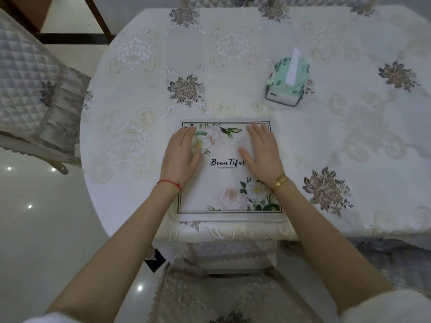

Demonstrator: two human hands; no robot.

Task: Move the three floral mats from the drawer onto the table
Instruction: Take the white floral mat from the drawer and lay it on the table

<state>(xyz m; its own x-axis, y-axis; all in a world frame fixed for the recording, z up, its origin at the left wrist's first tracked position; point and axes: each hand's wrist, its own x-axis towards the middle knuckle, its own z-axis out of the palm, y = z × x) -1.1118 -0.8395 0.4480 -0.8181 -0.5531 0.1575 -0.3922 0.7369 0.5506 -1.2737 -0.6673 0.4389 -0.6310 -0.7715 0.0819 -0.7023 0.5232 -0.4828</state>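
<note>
A quilted chair (210, 297) stands at the table's (349, 141) near edge, partly cut off by the frame. On the embroidered cloth at that edge lies a floral mat (227, 180); only one face is visible, so any mats stacked beneath cannot be counted. The left hand (180, 157) and right hand (262, 152) press flat on it, fingers straight, covering part of its print. Beyond, toward the table's middle, stands one tissue pack (288, 82). A second chair (30, 96) adjoins the left edge.

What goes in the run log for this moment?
floral mat flat on table | left hand, right hand press it | drawer unseen
</note>
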